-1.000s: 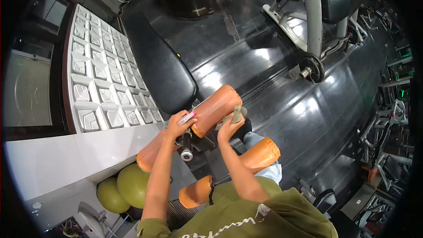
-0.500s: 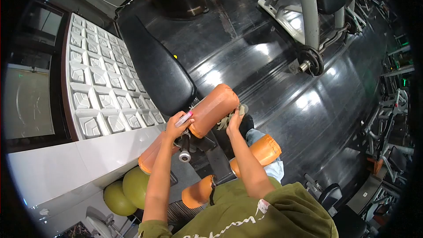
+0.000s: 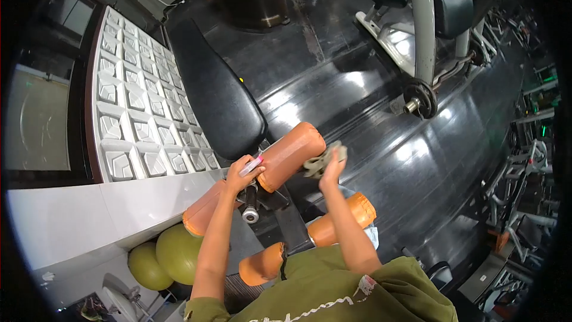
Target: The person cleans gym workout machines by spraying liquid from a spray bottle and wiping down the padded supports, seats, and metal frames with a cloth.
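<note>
My left hand is closed on a small clear bottle with a pink top, beside the near end of an orange-brown foam roller. To the right of that roller, my right hand holds a greyish-green cloth, partly blurred, with its folds close to the roller's lower side. A second roller lies partly behind my left forearm. Two lighter orange rollers are nearer my body, one partly behind my right forearm. A black handle with a metal end points toward me.
A black padded bench extends away from the rollers. White patterned wall panels and a white ledge stand at left, with green balls below. A gym machine with a weight plate stands at the upper right.
My right hand has moved right, away from the roller, with the cloth. My left hand stays near the roller's end with the bottle. The camera view has shifted slightly.
</note>
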### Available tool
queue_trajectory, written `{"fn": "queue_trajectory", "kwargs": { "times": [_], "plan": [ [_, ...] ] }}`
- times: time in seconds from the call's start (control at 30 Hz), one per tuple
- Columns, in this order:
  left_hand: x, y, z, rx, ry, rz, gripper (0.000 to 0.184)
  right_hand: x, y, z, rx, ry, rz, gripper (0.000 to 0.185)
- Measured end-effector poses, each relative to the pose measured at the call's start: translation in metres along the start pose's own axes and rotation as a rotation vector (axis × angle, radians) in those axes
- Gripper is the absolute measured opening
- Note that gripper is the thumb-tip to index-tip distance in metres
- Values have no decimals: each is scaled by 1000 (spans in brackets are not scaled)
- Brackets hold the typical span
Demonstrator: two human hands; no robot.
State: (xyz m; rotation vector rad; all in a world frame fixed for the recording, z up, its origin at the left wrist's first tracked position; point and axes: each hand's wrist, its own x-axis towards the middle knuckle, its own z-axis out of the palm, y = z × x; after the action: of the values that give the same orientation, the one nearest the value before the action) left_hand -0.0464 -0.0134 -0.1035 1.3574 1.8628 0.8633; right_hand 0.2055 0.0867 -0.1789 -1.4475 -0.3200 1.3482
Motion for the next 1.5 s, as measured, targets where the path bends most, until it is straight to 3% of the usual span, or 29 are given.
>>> {"fn": "queue_trajectory", "kwargs": {
  "times": [0.07,0.2,0.33,0.37,0.43,0.47,0.53,0.63,0.7,0.77,0.83,0.9,1.0,1.03,1.07,1.1,1.27,1.33,1.5],
  "plan": [
    [-1,0,-1,38,-13,38,42,26,-46,1,-225,-70,-141,41],
    [-8,1,0,135,8,118,44,29,-104,29,-887,-429,-688,33],
    [-17,12,-5,268,-50,206,35,-1,-88,79,-1422,-624,-917,34],
    [-19,16,-6,246,-93,173,24,-6,-76,88,-1428,-638,-924,34],
    [-18,7,-6,243,-86,214,26,-13,-50,100,-1507,-791,-1134,33],
    [-18,3,-4,244,-91,264,30,-26,-36,103,-1513,-802,-1139,33],
    [-20,-1,-3,271,-101,266,32,-56,-21,106,-1501,-1134,-1097,33],
    [-19,5,-7,284,-149,293,36,-61,-40,106,-1468,-1322,-985,34],
    [-17,15,-12,282,-223,291,43,-39,-65,102,-1545,-1308,-1000,36],
    [-12,3,-11,268,-246,333,42,-8,-86,100,-1587,-1077,-1169,39],
    [-8,-4,-12,256,-267,373,40,8,-110,101,-1657,-921,-1066,34],
    [1,-7,-15,74,-323,389,22,12,-110,102,-1643,-875,-1064,32],
    [13,8,-40,-94,-261,290,15,-27,-90,101,-1641,-801,-1080,28],
    [19,0,-41,-35,-226,218,15,-17,-67,91,-1427,-913,-1335,29],
    [25,-6,-38,-123,-151,143,13,-44,-63,89,-1586,-935,-1199,33],
    [32,-8,-37,-102,-127,87,13,-54,-50,85,-1515,-1072,-1021,36],
    [53,-35,-14,82,-117,-29,21,-71,-59,78,-1433,-1224,-996,38],
    [54,-38,-14,74,-240,-28,23,-55,-77,73,-1442,-1252,-955,38],
    [39,-25,-14,41,-207,21,19,-18,-122,84,-1481,-773,-934,30]
  ]
}}
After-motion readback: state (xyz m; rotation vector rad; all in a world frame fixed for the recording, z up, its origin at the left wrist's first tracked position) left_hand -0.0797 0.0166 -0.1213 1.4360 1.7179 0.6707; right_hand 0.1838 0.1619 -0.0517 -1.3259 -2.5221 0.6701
